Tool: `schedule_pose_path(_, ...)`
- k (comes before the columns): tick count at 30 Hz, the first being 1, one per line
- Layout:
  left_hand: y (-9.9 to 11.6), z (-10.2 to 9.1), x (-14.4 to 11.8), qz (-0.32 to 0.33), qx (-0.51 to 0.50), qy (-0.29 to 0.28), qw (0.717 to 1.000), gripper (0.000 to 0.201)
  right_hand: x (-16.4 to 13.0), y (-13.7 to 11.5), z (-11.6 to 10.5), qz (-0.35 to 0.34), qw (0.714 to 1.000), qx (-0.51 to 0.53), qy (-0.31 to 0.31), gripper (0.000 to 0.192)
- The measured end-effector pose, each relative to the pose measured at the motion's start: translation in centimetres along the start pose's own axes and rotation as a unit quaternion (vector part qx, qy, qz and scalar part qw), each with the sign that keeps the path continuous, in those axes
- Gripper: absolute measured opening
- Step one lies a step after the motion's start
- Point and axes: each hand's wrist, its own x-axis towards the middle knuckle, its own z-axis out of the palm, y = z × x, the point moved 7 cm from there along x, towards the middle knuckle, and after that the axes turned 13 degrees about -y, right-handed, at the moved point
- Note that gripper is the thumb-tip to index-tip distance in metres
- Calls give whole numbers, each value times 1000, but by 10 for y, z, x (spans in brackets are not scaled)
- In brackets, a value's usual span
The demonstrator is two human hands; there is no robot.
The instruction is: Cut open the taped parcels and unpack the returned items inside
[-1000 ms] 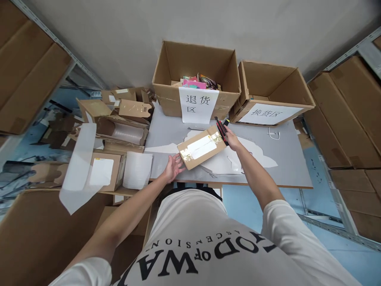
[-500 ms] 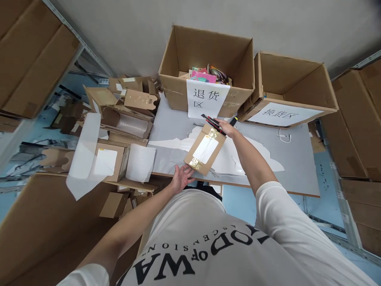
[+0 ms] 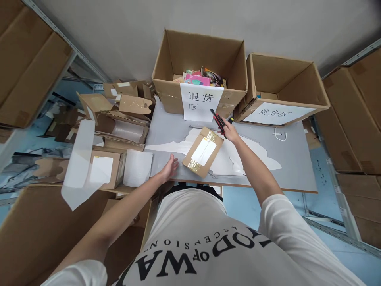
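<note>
Lying flat on the grey table [image 3: 268, 174], near its front edge, a small cardboard parcel [image 3: 203, 152] is seen, with a white label on its top face and shiny clear tape over both short ends. The left hand [image 3: 168, 168] is placed just beside the near left corner of the parcel, with the fingers spread open and resting on the table; whether a fingertip touches the cardboard cannot be told. The right hand [image 3: 230, 132] is closed around a red and black box cutter [image 3: 218, 120], which is held just beyond the far end of the parcel, with its tip pointed away toward the big open box with the white sign [image 3: 201, 102]. The parcel is judged to be light and rather stiff, since it is small and flat, but the taped ends are probably slippery. A better hold is expected on the bare cardboard of the long side edges, with the palm pressed on the label to keep it from sliding. The walls are thin, so they could be dented by strong pressure.
</note>
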Motion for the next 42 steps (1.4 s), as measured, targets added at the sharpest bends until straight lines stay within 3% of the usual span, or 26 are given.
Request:
schedule_pose_path(2, 25, -5, 10, 23, 72, -7, 997, 92, -33, -3, -9, -38, 997, 9, 65, 62)
schedule_pose_path(5, 58, 1, 27, 63, 151, -41, 986, 90, -89, 13, -4, -31, 986, 59, 156, 63)
schedule_pose_path(9, 78, 19, 52, 79, 232, -83, 966, 87, -143, 56, 39, 14, 955, 194, 223, 47)
schedule_pose_path(12, 77, 31, 65, 76, 240, -110, 962, 89, -157, 78, 82, 32, 927, 307, 213, 36)
schedule_pose_path(15, 71, 42, 67, 72, 191, -145, 968, 90, -153, 82, 111, 37, 914, 364, 173, 34)
schedule_pose_path(18, 66, 53, 64, 74, 151, -186, 968, 90, -148, 79, 120, 39, 904, 395, 159, 34)
schedule_pose_path(26, 61, 50, 62, 68, 121, -149, 979, 86, -142, 76, 109, 36, 905, 387, 170, 33)
schedule_pose_path(31, 54, 56, 44, 131, 24, -158, 978, 72, -115, 56, 82, 31, 941, 314, 121, 37)
schedule_pose_path(36, 44, 75, 20, 200, -106, -160, 961, 65, -58, 11, 56, 34, 973, 230, 5, 30)
schedule_pose_path(42, 26, 96, 8, 204, -242, -134, 939, 70, 0, -33, 66, 78, 982, 83, -151, 21)
